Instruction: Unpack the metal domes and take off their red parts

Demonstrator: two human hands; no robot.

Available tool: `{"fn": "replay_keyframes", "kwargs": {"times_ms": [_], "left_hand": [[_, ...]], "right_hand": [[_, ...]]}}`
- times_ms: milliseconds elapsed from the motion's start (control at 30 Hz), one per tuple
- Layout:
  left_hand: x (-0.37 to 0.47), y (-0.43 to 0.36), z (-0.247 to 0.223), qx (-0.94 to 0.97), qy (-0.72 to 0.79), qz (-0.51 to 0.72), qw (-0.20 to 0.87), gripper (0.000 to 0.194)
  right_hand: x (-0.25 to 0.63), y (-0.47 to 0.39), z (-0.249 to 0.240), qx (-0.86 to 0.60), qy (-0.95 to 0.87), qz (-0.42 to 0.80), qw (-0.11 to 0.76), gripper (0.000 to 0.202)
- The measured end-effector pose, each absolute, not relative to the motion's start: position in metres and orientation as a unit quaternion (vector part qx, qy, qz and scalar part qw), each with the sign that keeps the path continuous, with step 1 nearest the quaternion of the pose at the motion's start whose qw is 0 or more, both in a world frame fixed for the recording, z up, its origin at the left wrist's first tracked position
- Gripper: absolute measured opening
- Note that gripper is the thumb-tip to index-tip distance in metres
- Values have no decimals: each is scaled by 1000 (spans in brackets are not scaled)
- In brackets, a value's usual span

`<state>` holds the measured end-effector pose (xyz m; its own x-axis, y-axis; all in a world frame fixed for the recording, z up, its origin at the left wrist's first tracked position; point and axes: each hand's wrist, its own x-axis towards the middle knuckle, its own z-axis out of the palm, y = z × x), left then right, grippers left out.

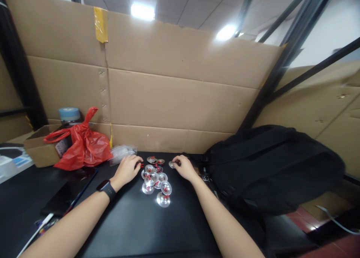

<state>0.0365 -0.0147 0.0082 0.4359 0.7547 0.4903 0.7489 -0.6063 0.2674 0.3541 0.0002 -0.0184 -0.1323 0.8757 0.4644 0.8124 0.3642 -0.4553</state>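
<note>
Several small silvery cymbals (151, 179), round with domed middles and bits of red cord, lie in an overlapping heap on the black table (135, 228). My left hand (128, 170), with a dark watch on its wrist, is at the heap's left side. Its fingers are curled, and a piece of red cord (142, 165) shows at the fingertips; how firmly it is gripped is partly hidden. To the right of the heap, my right hand (184, 167) pinches the edge of a single small cymbal (171, 164) between thumb and fingers, at the table's far side.
A clear plastic bag (123, 153) lies behind my left hand. Further left are a red plastic bag (88, 147), a cardboard box (42, 149) and a dark phone or tablet (67, 194). A black backpack (272, 168) stands on the right. A cardboard wall (180, 104) closes off the back.
</note>
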Motion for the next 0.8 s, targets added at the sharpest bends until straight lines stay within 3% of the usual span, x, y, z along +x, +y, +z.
{"fn": "replay_keyframes", "kwargs": {"times_ms": [200, 433, 800], "left_hand": [[47, -26, 12, 922, 320, 217, 2, 35], [54, -29, 14, 916, 338, 216, -4, 21], [60, -25, 7, 893, 392, 223, 12, 20]], "right_hand": [[332, -13, -4, -490, -793, 98, 350, 14], [323, -20, 1, -480, -798, 118, 344, 15], [303, -32, 7, -429, -811, 132, 375, 22]]}}
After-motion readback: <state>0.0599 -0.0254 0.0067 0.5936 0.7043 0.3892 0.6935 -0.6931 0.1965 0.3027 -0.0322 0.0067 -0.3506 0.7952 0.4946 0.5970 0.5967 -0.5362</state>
